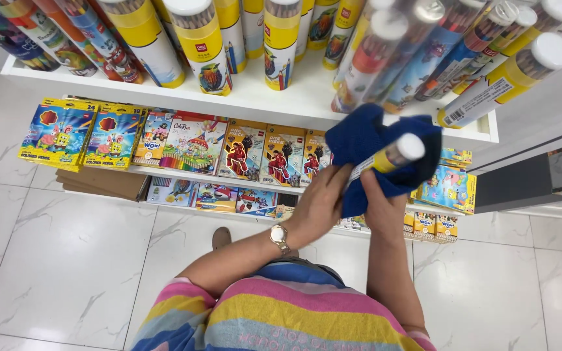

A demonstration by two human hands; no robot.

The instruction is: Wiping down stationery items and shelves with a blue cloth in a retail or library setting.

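Note:
My left hand [320, 203], with a watch on the wrist, grips the lower end of a yellow tube of coloured pencils [390, 156] with a white cap. My right hand [382, 209] holds a blue cloth [359, 140] that is wrapped around the tube's middle and bunched above my fingers. Both hands meet in front of the white shelf [255, 101], below the row of upright pencil tubes.
The top shelf carries several tall pencil tubes [200, 42], some leaning at the right [502, 78]. Lower shelves hold flat boxes of coloured pencils [60, 133] and colouring sets [242, 151]. Brown cardboard [102, 182] sticks out at the left. The floor is white marble tile [60, 260].

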